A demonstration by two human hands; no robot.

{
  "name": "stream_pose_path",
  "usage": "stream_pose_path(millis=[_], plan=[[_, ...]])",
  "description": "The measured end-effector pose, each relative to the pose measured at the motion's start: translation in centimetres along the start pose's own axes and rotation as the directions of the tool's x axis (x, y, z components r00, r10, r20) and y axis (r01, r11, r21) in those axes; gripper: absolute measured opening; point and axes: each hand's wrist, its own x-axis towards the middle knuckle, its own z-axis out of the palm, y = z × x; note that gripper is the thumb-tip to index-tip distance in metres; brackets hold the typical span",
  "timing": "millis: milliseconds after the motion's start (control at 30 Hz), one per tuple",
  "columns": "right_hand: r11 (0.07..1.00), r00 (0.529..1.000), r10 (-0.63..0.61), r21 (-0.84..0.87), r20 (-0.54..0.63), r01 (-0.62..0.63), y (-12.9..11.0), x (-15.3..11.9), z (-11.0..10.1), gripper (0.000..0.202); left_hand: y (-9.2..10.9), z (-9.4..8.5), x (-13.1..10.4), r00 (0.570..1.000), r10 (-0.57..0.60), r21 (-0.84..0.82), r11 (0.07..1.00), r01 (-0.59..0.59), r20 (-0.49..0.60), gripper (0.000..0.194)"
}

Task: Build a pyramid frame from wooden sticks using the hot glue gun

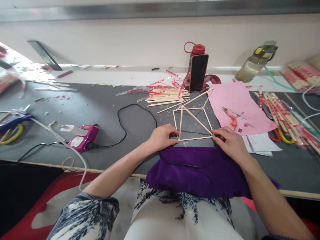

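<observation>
A frame of thin wooden chopsticks (195, 137) stands on the grey table in front of me, with a square base and slanting sticks joined above it. At its near left corner, my left hand (162, 136) pinches the sticks between thumb and fingers. The near right corner is pinched by my right hand (228, 141). A purple cloth (195, 170) lies between my forearms and hangs over the table's front edge. Behind the frame is a pile of loose chopsticks (167, 95) with torn red-and-clear wrappers.
A phone (198, 73) leans on a red-capped bottle (198, 49). Pliers (232, 115) rest on pink paper (245, 96). Wrapped chopsticks (287, 116) and a tilted water bottle (250, 66) are at right. A magenta power strip (86, 136) with cables and blue-handled pliers (16, 121) are left.
</observation>
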Motion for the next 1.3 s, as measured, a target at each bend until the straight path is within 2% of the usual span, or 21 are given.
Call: stream_pose_path(millis=[200, 533, 733, 1300], plan=[[1.0, 1.0, -0.004, -0.001, -0.002, 0.004, 0.02, 0.03, 0.0, 0.021, 0.13, 0.59, -0.05, 0.999, -0.022, 0.067, 0.997, 0.024, -0.03, 0.018], [1.0, 1.0, 0.014, -0.003, 0.023, -0.014, 0.16, 0.21, -0.05, 0.017, 0.31, 0.57, 0.14, 0.999, -0.052, 0.063, 0.997, 0.052, -0.013, 0.013], [0.998, 0.999, 0.001, 0.055, 0.034, -0.002, 0.34, 0.47, -0.2, 0.013, 0.46, 0.49, 0.22, 0.997, -0.073, 0.07, 0.995, 0.073, -0.001, 0.013], [0.997, 0.999, -0.025, 0.08, 0.045, 0.022, 0.45, 0.79, -0.18, 0.014, 0.39, 0.67, 0.12, 0.999, -0.053, 0.089, 0.995, 0.054, -0.006, 0.014]])
